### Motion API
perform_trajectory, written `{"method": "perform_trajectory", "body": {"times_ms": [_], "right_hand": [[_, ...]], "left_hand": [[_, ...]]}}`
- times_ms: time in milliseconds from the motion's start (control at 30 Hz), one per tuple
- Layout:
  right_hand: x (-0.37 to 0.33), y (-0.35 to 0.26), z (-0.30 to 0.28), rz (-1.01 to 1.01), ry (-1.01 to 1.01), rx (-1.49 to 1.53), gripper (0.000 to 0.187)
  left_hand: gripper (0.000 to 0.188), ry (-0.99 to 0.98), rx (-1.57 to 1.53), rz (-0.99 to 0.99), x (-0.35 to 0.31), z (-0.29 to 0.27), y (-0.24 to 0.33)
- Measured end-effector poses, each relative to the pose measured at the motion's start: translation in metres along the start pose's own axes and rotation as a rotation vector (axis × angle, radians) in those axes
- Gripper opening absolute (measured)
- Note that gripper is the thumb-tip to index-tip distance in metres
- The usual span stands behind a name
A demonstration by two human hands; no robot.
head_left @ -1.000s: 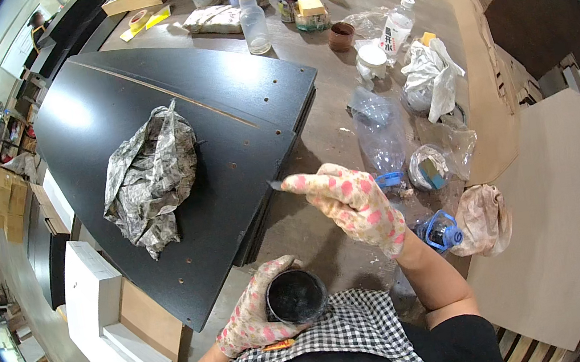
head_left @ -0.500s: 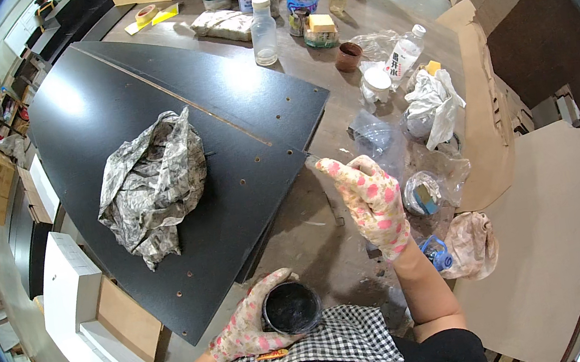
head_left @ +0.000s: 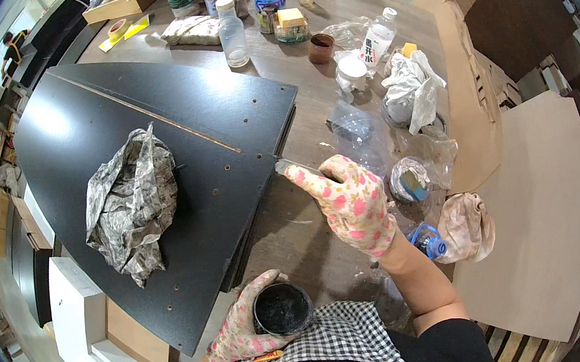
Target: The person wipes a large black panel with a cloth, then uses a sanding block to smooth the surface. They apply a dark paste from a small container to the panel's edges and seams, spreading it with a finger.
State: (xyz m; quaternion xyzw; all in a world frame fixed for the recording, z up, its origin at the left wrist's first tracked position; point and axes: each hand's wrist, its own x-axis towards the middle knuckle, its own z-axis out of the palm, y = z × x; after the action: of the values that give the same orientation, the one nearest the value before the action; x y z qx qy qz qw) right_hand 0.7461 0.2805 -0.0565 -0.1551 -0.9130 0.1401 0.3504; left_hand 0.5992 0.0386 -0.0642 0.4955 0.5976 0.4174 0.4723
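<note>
My left hand (head_left: 240,332), in a white glove with pink flowers, wraps round a black cup (head_left: 283,309) with dark, smeared contents, close to my checked apron. My right hand (head_left: 353,205), gloved alike, is closed around a slim tool (head_left: 303,167) that is too thin to identify. Its tip is at the right edge of a large black panel (head_left: 215,224), near a corner. Several small holes and a long pale groove mark this panel, and other dark panels lie beneath it. A crumpled, dark-stained cloth (head_left: 133,205) rests on top.
Along the table's far side stand a clear bottle (head_left: 233,38), tins and a brown cup (head_left: 321,49). To the right are a labelled bottle (head_left: 379,37), a white rag (head_left: 415,84), plastic film and a stained cloth (head_left: 466,226). White boards (head_left: 83,333) stand at lower left.
My right hand has moved left, bringing the slim tool to the panel's edge. The view has shifted, so the table items appear further left. My left hand keeps hold of the cup.
</note>
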Motion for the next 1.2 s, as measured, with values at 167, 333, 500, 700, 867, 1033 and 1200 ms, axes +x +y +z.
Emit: {"method": "perform_trajectory", "body": {"times_ms": [167, 333, 500, 700, 867, 1033, 1200], "right_hand": [[0.004, -0.002, -0.007, 0.025, -0.057, -0.100, 0.055], [0.007, -0.007, -0.015, -0.013, -0.040, -0.123, 0.050], [0.011, -0.006, -0.014, -0.021, -0.095, -0.210, 0.048], [0.014, -0.003, -0.013, 0.016, -0.077, -0.051, 0.052], [0.012, -0.003, -0.017, 0.099, -0.060, -0.096, 0.055], [0.004, -0.002, -0.012, 0.286, 0.112, 0.391, 0.041], [-0.003, -0.004, 0.006, 0.475, 0.272, 0.961, 0.037]], "left_hand": [[0.106, 0.034, -0.057, -0.010, -0.001, 0.003, 0.002], [0.105, 0.020, -0.036, -0.031, -0.003, 0.006, 0.001], [0.105, 0.033, -0.027, 0.003, -0.004, 0.007, 0.000], [0.105, 0.034, 0.100, 0.046, -0.008, 0.007, 0.002], [0.105, 0.045, 0.131, 0.107, -0.009, 0.006, 0.006], [0.100, 0.051, -0.015, 0.150, -0.014, 0.002, 0.018], [0.095, 0.212, -0.192, 0.378, -0.036, 0.000, 0.032]]}}
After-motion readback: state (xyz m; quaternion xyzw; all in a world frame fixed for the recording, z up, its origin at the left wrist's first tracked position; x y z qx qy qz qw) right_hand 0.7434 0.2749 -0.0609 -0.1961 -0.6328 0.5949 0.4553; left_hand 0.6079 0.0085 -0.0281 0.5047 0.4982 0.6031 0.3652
